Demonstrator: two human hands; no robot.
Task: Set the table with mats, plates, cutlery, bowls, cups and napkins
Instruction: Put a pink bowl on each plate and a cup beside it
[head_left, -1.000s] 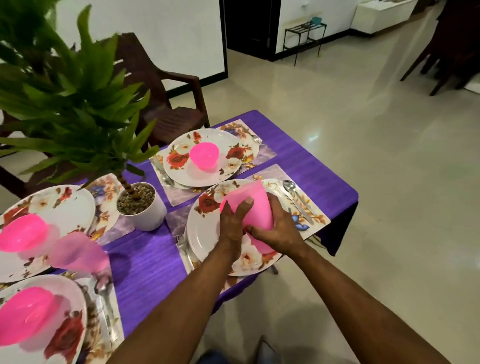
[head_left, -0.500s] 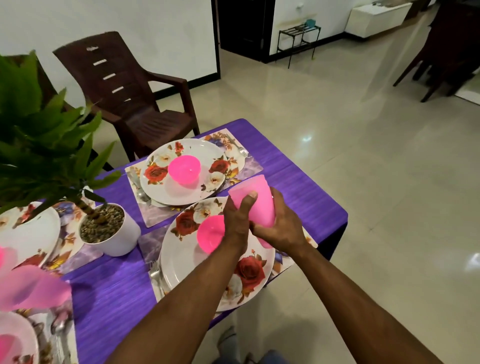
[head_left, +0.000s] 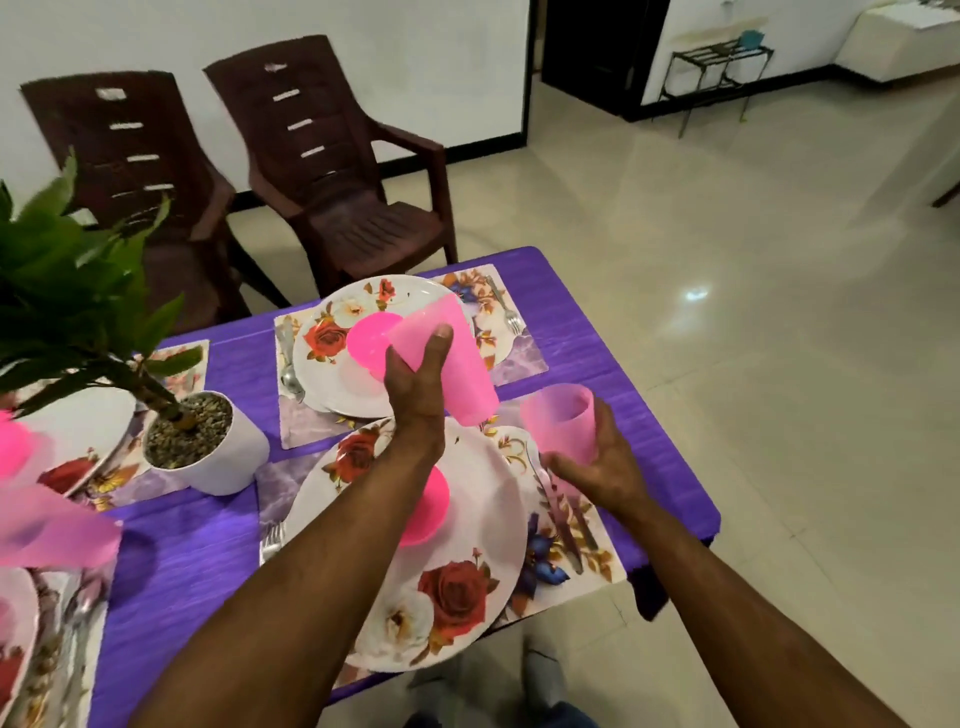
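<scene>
— Two translucent pink cups are coming apart: the left hand (head_left: 415, 384) is gripping one cup (head_left: 447, 358) tilted above the far plate (head_left: 337, 317), the right hand (head_left: 597, 462) is wrapping the other cup (head_left: 558, 423) just over the near mat (head_left: 582, 545).

— What's remaining?

— Mats, glossy floral plates, pink bowls and cutlery are sitting on the purple table (head_left: 613, 364); I'm seeing no napkins.

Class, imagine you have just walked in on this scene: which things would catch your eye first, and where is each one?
First, the two translucent pink cups: the left hand holds the tilted pink cup above the far floral plate, while the right hand grips the upright pink cup beside the near floral plate. Next, the purple tablecloth, and the potted plant at left.
</scene>
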